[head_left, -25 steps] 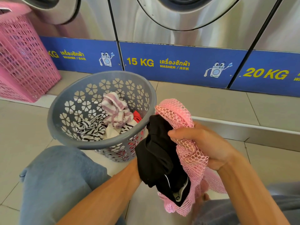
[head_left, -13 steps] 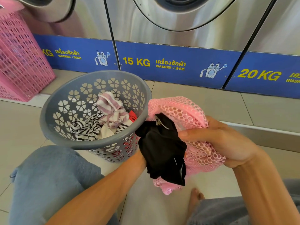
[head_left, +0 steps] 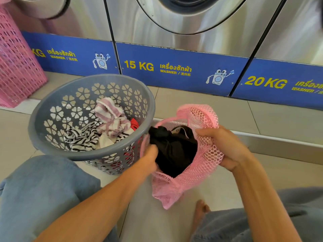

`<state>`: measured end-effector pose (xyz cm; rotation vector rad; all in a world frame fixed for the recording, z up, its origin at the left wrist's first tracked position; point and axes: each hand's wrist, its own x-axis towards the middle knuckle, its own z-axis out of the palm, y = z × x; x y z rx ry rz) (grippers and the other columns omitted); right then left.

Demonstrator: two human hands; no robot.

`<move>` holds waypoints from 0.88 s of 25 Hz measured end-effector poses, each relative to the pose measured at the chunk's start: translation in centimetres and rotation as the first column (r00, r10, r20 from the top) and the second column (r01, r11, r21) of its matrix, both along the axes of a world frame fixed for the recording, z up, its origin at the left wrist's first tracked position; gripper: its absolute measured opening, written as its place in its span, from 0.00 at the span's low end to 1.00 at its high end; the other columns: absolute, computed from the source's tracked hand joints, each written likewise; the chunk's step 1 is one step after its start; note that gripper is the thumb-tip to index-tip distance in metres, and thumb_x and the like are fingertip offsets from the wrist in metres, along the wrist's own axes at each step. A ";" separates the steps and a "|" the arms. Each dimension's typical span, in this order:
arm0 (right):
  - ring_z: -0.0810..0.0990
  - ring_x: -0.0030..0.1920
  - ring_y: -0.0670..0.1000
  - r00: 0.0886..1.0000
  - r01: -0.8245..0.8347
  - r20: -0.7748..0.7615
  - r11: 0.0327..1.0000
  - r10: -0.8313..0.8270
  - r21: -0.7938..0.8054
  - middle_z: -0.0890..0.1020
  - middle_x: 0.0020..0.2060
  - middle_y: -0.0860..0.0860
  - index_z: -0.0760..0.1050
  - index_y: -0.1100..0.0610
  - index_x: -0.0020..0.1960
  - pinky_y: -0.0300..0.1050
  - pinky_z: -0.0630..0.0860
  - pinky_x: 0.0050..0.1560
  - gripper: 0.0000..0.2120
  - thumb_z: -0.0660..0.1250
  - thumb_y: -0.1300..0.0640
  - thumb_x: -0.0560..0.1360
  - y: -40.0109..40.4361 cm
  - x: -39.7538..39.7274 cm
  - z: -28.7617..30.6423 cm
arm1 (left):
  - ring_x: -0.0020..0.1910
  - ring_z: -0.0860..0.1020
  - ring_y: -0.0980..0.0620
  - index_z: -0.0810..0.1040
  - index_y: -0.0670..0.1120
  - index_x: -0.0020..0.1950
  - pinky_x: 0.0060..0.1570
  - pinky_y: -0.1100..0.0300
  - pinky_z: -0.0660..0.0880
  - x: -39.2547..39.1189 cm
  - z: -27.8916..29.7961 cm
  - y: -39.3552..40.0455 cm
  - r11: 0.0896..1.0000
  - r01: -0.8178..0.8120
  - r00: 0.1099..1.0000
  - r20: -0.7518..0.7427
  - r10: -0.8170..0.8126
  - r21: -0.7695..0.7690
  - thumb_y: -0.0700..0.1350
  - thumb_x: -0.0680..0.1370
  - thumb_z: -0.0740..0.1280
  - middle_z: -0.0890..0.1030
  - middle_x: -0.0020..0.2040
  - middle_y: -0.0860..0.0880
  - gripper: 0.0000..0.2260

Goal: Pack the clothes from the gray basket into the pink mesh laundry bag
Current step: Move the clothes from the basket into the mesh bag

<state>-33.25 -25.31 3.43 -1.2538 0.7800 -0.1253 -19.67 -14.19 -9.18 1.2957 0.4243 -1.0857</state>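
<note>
The pink mesh laundry bag (head_left: 204, 165) hangs open between my hands, just right of the gray basket (head_left: 52, 145). A black garment (head_left: 174, 151) sits in the bag's mouth. My left hand (head_left: 148, 158) grips the black garment at the bag's left edge, fingers partly hidden by the cloth. My right hand (head_left: 225, 147) is closed on the bag's right rim, holding it open. Inside the basket lie a pink-and-white striped piece (head_left: 110, 116), a black-and-white zebra-striped piece (head_left: 80, 137) and a bit of red cloth (head_left: 134, 124).
Steel washing machines with blue 15 KG (head_left: 174, 69) and 20 KG panels stand on a raised step behind. A pink plastic hamper (head_left: 15, 67) is at the far left. My denim-clad knees (head_left: 40, 193) and a bare foot (head_left: 201, 212) are on the tiled floor.
The black garment has gone from hanging outside the bag to sitting down in its mouth. My right hand pulled the rim wider and my left hand pushed the cloth in.
</note>
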 end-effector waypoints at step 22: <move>0.78 0.27 0.51 0.963 0.214 -0.120 0.953 -0.243 -0.213 0.79 0.29 0.54 0.76 0.59 0.46 0.42 0.74 0.29 0.06 0.63 0.66 0.79 -3.3 -2.6 -2.3 | 0.63 0.76 0.42 0.73 0.40 0.69 0.63 0.49 0.75 1.9 1.4 1.4 -0.162 0.525 -0.098 -0.130 -0.987 0.835 0.52 0.76 0.68 0.77 0.66 0.42 0.25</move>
